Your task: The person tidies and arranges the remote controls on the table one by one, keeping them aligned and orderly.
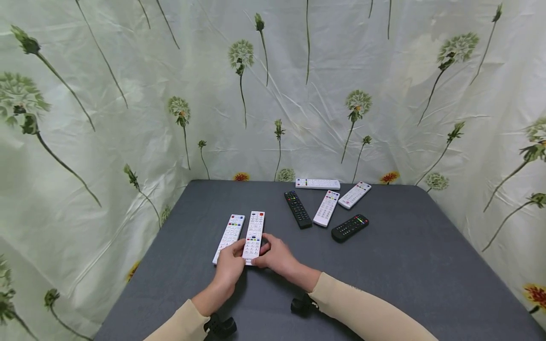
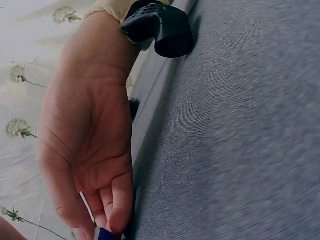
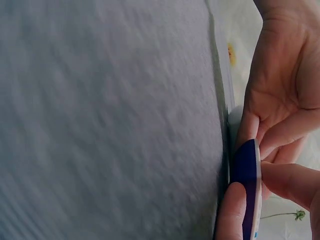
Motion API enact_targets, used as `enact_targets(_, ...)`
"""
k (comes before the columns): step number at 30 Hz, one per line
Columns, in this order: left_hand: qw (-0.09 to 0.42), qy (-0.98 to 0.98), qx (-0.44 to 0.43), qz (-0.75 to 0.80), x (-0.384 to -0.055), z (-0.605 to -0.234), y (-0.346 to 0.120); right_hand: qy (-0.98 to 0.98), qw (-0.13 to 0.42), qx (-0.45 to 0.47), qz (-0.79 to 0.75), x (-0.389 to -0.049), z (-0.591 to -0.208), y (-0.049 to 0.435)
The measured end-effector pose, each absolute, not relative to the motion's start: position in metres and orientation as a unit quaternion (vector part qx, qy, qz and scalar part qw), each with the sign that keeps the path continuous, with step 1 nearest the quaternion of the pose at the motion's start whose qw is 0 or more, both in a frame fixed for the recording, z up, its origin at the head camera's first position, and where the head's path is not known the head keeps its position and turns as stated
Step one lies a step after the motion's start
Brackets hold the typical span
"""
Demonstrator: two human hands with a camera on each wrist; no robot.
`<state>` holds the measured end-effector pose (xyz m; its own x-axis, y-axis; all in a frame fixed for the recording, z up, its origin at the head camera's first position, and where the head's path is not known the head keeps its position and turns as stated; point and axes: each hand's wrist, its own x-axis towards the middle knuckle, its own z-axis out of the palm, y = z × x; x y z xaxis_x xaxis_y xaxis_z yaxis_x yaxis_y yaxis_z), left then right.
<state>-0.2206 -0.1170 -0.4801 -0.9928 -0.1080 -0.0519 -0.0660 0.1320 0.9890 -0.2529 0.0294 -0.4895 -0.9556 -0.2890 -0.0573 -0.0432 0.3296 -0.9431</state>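
Note:
Both hands are at the near end of a white remote control [image 1: 254, 232], which has a dark blue back [image 3: 244, 165]. In the head view my left hand [image 1: 230, 260] pinches its lower left edge. My right hand [image 1: 276, 257] grips its lower right corner, thumb by the near end. Seen in the right wrist view, one right fingertip lies against the blue back and another digit on the white side. The left palm [image 3: 282, 80] shows beyond. The left wrist view shows the right palm [image 2: 95, 125] and the blue end [image 2: 105, 234] of the remote. Left of it lies another white remote [image 1: 230, 233].
Toward the back right of the grey table [image 1: 405, 265] lie a black remote [image 1: 297, 209], a white remote [image 1: 326, 208], another white one [image 1: 355, 195], one lying crosswise [image 1: 317, 184] and a short black remote [image 1: 350, 228]. A flowered curtain [image 1: 298, 94] hangs behind.

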Motion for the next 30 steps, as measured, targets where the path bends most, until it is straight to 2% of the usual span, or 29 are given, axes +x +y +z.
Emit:
enact_targets(5,0.03,-0.758,0.056,-0.649,-0.2172,-0.4824,-0.1143,0.805,0.108,-0.109,-0.573,-0.2515,-0.4912,0.028)
enact_targets(13,0.023,-0.76,0.067,-0.646,-0.2152,-0.486,-0.1148,0.836,0.096,-0.119,-0.527,-0.2493,-0.4869,0.0281)
enact_targets(20,0.044,-0.749,0.056,-0.658,-0.2128,-0.4871,-0.1153,0.82,0.097,-0.13,-0.549,-0.2481,-0.4893,0.0291)
enact_targets(30,0.037,-0.756,0.065,-0.65,-0.21,-0.4888,-0.1148,0.812,0.1,-0.142,-0.557,-0.247,-0.494,0.0311)
